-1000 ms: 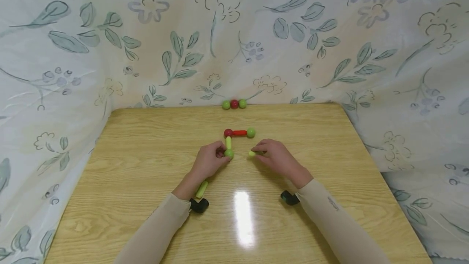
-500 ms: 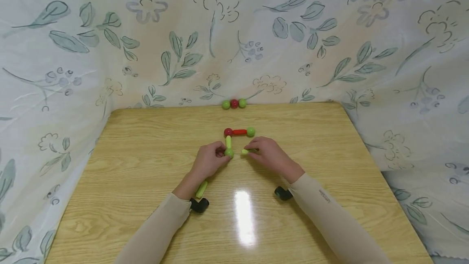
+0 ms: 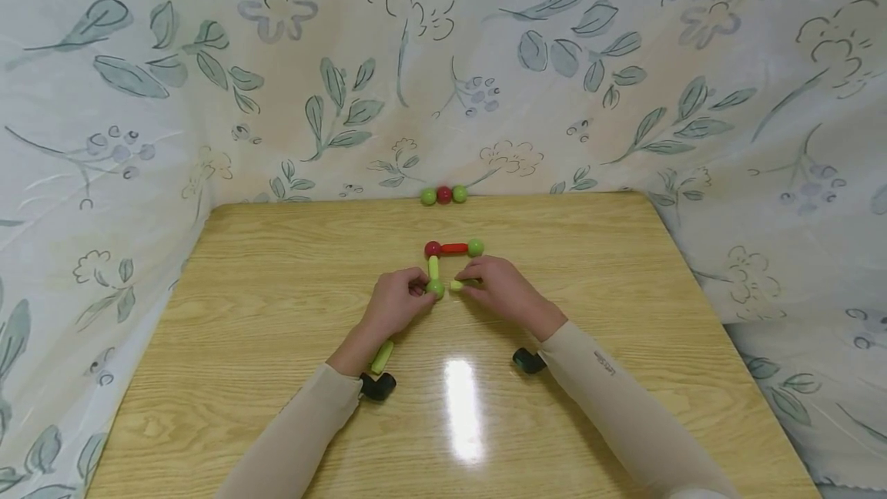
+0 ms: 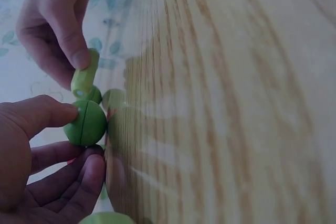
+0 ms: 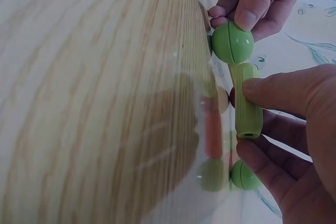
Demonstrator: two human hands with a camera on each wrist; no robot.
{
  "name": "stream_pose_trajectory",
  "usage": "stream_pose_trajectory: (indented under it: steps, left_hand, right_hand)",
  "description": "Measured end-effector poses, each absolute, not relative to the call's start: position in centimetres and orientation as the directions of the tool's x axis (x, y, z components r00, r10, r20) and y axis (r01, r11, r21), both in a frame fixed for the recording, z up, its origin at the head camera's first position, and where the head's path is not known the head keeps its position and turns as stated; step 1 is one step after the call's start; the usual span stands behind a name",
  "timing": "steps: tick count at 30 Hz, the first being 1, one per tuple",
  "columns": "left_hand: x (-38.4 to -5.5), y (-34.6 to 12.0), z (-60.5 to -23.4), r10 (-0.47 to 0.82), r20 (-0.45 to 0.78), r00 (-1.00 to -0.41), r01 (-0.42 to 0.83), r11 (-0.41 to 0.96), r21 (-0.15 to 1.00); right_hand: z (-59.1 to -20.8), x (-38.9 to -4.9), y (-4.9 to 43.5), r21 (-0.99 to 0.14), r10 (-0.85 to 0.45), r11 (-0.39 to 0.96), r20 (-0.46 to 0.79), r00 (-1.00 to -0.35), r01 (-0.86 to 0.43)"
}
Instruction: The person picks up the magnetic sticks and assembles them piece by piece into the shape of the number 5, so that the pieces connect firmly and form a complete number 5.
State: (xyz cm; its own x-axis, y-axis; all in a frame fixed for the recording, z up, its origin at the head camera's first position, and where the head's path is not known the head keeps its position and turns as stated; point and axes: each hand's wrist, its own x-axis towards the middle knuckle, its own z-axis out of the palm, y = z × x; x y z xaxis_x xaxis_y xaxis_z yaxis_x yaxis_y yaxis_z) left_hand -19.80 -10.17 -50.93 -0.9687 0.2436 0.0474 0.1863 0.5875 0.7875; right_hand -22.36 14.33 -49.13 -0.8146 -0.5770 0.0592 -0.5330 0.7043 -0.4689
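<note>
My left hand [image 3: 397, 301] pinches a green ball [image 3: 435, 288] at the near end of a light-green rod [image 3: 433, 267]. That rod runs away from me to a dark red ball [image 3: 433, 250], from which a red rod [image 3: 454, 248] leads right to another green ball [image 3: 475, 247]. In my right hand [image 3: 508, 291] a second light-green rod [image 5: 248, 100] is held between thumb and fingers. Its left end points at the ball in my left hand, with a small gap in the head view; the right wrist view shows them very close, contact unclear.
Two green balls and a red ball [image 3: 444, 195] stand in a row at the table's far edge. Another light-green rod [image 3: 382, 358] lies beside my left wrist. Dark curved pieces [image 3: 378, 386] sit at both wrists. Floral cloth [image 3: 443, 83] hangs behind the wooden table [image 3: 277, 252].
My right hand has moved left with its light-green rod, narrowing the gap to the green ball. My left hand stays in place on that ball.
</note>
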Motion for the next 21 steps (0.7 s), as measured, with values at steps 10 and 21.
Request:
stream_pose_trajectory:
  steps: [10,21]
  left_hand:
    - [-19.8,-10.3,-50.9,0.241,0.039,-0.97,0.179,0.595,0.783]
    - [-19.8,-10.2,-51.1,0.247,0.052,-0.967,0.193,0.588,0.786]
  right_hand:
    - [-49.3,-22.6,13.8,-0.465,-0.607,0.69,0.044,-0.793,-0.554]
    - [-49.2,-22.6,13.2,-0.469,-0.612,0.685,0.045,-0.789,-0.558]
